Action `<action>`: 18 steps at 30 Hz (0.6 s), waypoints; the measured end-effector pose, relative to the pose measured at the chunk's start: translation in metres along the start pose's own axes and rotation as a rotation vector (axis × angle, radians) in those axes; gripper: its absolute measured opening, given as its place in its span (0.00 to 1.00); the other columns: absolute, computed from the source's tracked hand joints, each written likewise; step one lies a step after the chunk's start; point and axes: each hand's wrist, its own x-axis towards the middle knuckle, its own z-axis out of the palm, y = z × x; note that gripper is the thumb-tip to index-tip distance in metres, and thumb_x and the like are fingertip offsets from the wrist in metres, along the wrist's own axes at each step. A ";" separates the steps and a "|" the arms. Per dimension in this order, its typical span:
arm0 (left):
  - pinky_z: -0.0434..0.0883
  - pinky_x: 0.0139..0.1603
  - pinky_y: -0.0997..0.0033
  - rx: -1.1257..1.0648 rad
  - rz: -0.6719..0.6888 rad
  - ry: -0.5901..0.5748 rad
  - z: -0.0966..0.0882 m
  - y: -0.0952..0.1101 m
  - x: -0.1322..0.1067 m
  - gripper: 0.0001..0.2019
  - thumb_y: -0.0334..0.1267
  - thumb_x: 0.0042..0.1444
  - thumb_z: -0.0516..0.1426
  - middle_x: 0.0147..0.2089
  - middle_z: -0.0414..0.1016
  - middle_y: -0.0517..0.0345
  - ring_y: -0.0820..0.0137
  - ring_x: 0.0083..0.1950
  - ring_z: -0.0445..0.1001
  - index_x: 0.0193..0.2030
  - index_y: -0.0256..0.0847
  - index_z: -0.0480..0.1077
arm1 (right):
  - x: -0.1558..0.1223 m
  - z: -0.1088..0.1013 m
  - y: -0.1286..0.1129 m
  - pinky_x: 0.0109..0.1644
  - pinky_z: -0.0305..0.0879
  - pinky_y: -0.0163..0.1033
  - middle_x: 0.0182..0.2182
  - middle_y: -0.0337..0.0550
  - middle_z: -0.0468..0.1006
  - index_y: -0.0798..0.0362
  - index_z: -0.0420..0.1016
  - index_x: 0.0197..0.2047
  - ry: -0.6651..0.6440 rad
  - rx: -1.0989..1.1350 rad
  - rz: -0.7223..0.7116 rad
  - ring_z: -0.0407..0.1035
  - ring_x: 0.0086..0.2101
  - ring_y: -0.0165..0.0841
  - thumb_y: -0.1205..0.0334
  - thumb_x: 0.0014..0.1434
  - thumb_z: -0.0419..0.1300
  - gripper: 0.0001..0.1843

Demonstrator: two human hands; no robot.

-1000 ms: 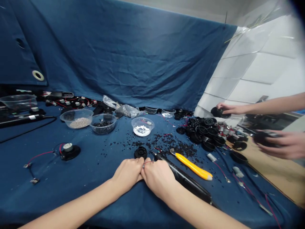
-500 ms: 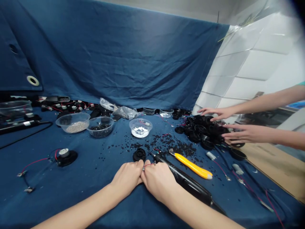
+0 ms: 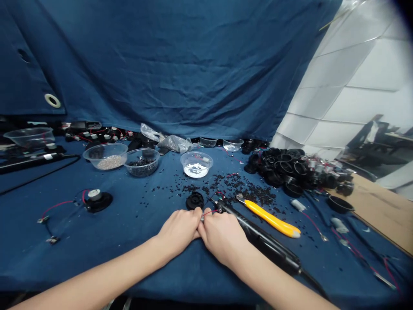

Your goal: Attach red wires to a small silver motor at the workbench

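Observation:
My left hand (image 3: 180, 229) and my right hand (image 3: 225, 232) meet at the table's front middle, both with fingers closed. Pinched between their fingertips is a small part, mostly hidden, from which a red wire (image 3: 210, 211) runs over my right hand to a tiny metal piece. Just beyond my fingers lies a black round plastic part (image 3: 195, 200). A black pen-shaped power tool (image 3: 261, 239) with a cord rests beside my right hand, its tip pointing toward the black part. Right of it lies a yellow-handled utility knife (image 3: 271, 218).
Small black bits (image 3: 251, 189) are scattered beyond the tools. Clear bowls hold white pieces (image 3: 196, 170), black pieces (image 3: 142, 165) and pale grains (image 3: 109, 162). Black round housings (image 3: 284, 168) are heaped at right, near loose wired motors (image 3: 298, 205). A wired black assembly (image 3: 98, 201) lies left.
Another person's two hands, earlier over the heap of black housings, have left the view. The camera has tilted down and turned slightly left; my hands keep the same pinch.

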 end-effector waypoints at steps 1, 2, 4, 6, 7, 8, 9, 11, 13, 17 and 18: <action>0.76 0.41 0.62 -0.001 0.007 0.000 0.000 -0.001 0.001 0.12 0.42 0.65 0.55 0.39 0.76 0.55 0.68 0.37 0.77 0.48 0.34 0.70 | 0.000 0.000 0.000 0.39 0.73 0.42 0.33 0.41 0.76 0.59 0.73 0.43 -0.010 0.012 0.005 0.74 0.32 0.32 0.57 0.69 0.56 0.12; 0.76 0.41 0.62 -0.004 0.019 0.001 -0.001 -0.001 0.002 0.13 0.42 0.65 0.55 0.40 0.76 0.55 0.68 0.38 0.77 0.48 0.34 0.70 | 0.000 0.000 0.001 0.40 0.73 0.43 0.34 0.41 0.76 0.58 0.73 0.44 -0.018 0.029 0.009 0.74 0.33 0.32 0.57 0.68 0.56 0.12; 0.75 0.41 0.61 -0.010 0.057 0.011 -0.005 -0.001 0.006 0.14 0.45 0.65 0.55 0.39 0.76 0.55 0.68 0.38 0.76 0.47 0.35 0.70 | 0.000 -0.002 0.004 0.43 0.72 0.45 0.36 0.42 0.76 0.58 0.73 0.44 -0.026 0.083 0.015 0.73 0.36 0.33 0.57 0.68 0.57 0.12; 0.75 0.40 0.62 -0.021 0.109 0.037 -0.013 0.000 0.007 0.15 0.47 0.63 0.56 0.37 0.75 0.56 0.69 0.36 0.76 0.43 0.35 0.71 | -0.003 -0.006 0.010 0.45 0.71 0.46 0.38 0.43 0.76 0.58 0.73 0.42 -0.025 0.167 0.020 0.73 0.38 0.34 0.57 0.67 0.58 0.11; 0.75 0.38 0.64 -0.031 0.135 0.063 -0.018 0.002 0.007 0.15 0.47 0.62 0.57 0.35 0.75 0.57 0.69 0.34 0.75 0.41 0.35 0.71 | -0.004 -0.008 0.014 0.46 0.70 0.47 0.38 0.42 0.76 0.58 0.73 0.41 -0.017 0.223 0.024 0.73 0.38 0.34 0.57 0.67 0.58 0.11; 0.74 0.36 0.66 -0.045 0.159 0.101 -0.024 0.004 0.005 0.14 0.47 0.61 0.58 0.34 0.75 0.58 0.69 0.33 0.75 0.40 0.35 0.70 | -0.006 -0.011 0.018 0.46 0.70 0.47 0.37 0.42 0.76 0.57 0.73 0.40 -0.003 0.290 0.028 0.73 0.38 0.34 0.57 0.67 0.58 0.11; 0.73 0.33 0.68 -0.064 0.182 0.149 -0.030 0.006 0.002 0.13 0.46 0.59 0.59 0.32 0.74 0.59 0.69 0.32 0.75 0.39 0.36 0.69 | -0.009 -0.014 0.022 0.45 0.69 0.46 0.36 0.41 0.75 0.57 0.73 0.39 0.018 0.370 0.036 0.72 0.37 0.34 0.56 0.68 0.57 0.12; 0.69 0.29 0.71 -0.115 0.217 0.269 -0.041 0.009 -0.010 0.12 0.44 0.56 0.61 0.30 0.73 0.60 0.67 0.31 0.74 0.39 0.38 0.67 | -0.015 -0.019 0.028 0.42 0.68 0.42 0.31 0.39 0.73 0.56 0.71 0.35 0.066 0.570 0.047 0.70 0.34 0.32 0.54 0.70 0.51 0.17; 0.67 0.27 0.72 -0.167 0.249 0.384 -0.047 0.011 -0.024 0.11 0.42 0.58 0.60 0.28 0.70 0.62 0.68 0.28 0.72 0.41 0.39 0.65 | -0.023 -0.024 0.031 0.35 0.64 0.36 0.25 0.35 0.66 0.54 0.66 0.30 0.095 0.811 0.049 0.65 0.28 0.29 0.50 0.72 0.42 0.24; 0.63 0.29 0.72 -0.241 0.403 0.558 -0.049 0.016 -0.047 0.06 0.37 0.64 0.53 0.26 0.67 0.62 0.71 0.27 0.68 0.35 0.40 0.64 | -0.038 -0.033 0.027 0.24 0.51 0.31 0.23 0.32 0.55 0.51 0.56 0.29 0.087 1.263 0.044 0.50 0.22 0.25 0.39 0.69 0.37 0.27; 0.62 0.29 0.72 -0.261 0.456 0.609 -0.049 0.018 -0.050 0.05 0.34 0.64 0.54 0.26 0.67 0.62 0.71 0.27 0.67 0.35 0.40 0.65 | -0.041 -0.035 0.025 0.23 0.49 0.31 0.23 0.32 0.54 0.51 0.55 0.29 0.085 1.346 0.042 0.48 0.21 0.25 0.37 0.68 0.38 0.28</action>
